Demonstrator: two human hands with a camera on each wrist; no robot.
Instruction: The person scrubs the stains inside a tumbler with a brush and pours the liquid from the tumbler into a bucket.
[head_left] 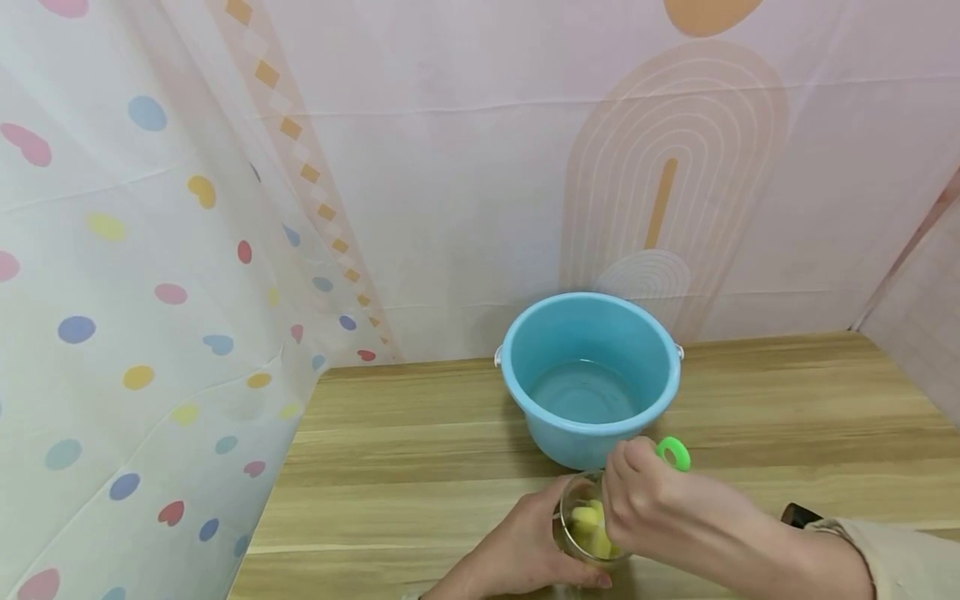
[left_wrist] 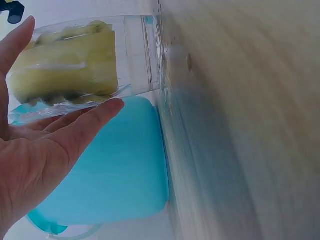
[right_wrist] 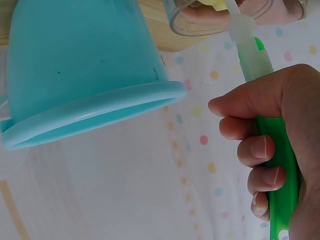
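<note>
My left hand (head_left: 521, 542) holds a clear glass cup (left_wrist: 134, 55) round its side, thumb on the near side. The cup's base is right at the tabletop in the left wrist view. Inside the cup sits the yellow sponge head (left_wrist: 70, 70) of a cup brush, pressed along the wall. My right hand (head_left: 660, 504) grips the brush's green handle (right_wrist: 280, 165) above the rim, fingers curled round it. In the head view the handle's ring end (head_left: 675, 453) sticks out past that hand, which hides part of the cup's mouth.
Just behind the cup stands a light blue bucket (head_left: 592, 442) with some water in it and a white handle. A small black object (head_left: 799, 515) lies on the wooden table (head_left: 390, 475), partly behind the right forearm. Patterned curtains (head_left: 465, 183) hang at the back and left.
</note>
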